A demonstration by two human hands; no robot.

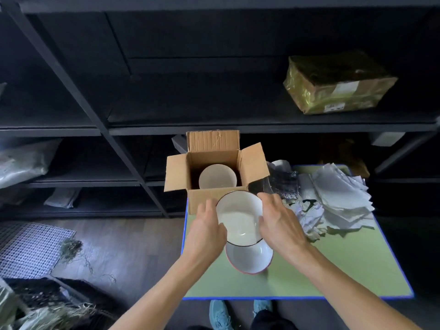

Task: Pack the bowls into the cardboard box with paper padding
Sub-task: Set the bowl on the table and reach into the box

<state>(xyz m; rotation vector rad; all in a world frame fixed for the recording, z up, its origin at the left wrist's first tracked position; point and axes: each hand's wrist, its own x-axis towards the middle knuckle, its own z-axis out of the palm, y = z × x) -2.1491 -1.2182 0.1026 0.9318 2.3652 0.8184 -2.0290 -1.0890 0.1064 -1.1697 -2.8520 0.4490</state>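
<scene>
I held the dark-rimmed bowl (239, 217) between both hands, lifted off the table and tilted a little toward me. My left hand (207, 229) gripped its left side with the thumb over the rim, and my right hand (278, 222) clasped the right side the same way. Directly under my hands, a red-rimmed bowl (250, 260) sat upright on the green table (333, 270), partly covered by the bowl I was holding. Just beyond my fingertips stood the cardboard box (204, 198), flaps open, with a third bowl (216, 177) lying inside it. To the right of my right hand lay a loose pile of paper sheets (338, 194), with a black crinkled bag (283, 184) between the pile and the box. Further out, past the box, a gold-wrapped parcel (338, 84) rested on a dark shelf (214, 129).
</scene>
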